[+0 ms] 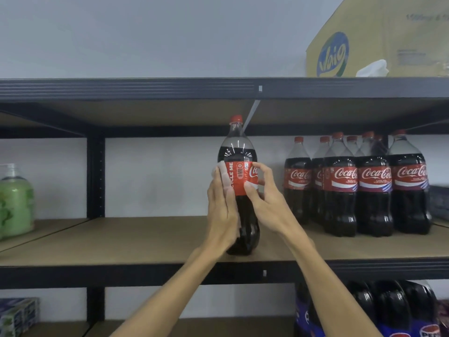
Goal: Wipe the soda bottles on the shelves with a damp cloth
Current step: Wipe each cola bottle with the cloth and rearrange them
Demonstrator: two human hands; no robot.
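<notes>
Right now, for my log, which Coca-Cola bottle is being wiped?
The lone bottle left of the grouped bottles: the left hand presses a cloth to it, the right hand grips it.

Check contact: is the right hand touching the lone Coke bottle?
Touching. Head view shows the right hand with thumb and index fingertip pressed on the Coke bottle label, no gap.

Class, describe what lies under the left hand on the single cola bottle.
A white cloth peeks out beyond the fingertips of the left hand, pressed against the cola bottle at its red label. The hand covers the rest of the cloth.
</notes>
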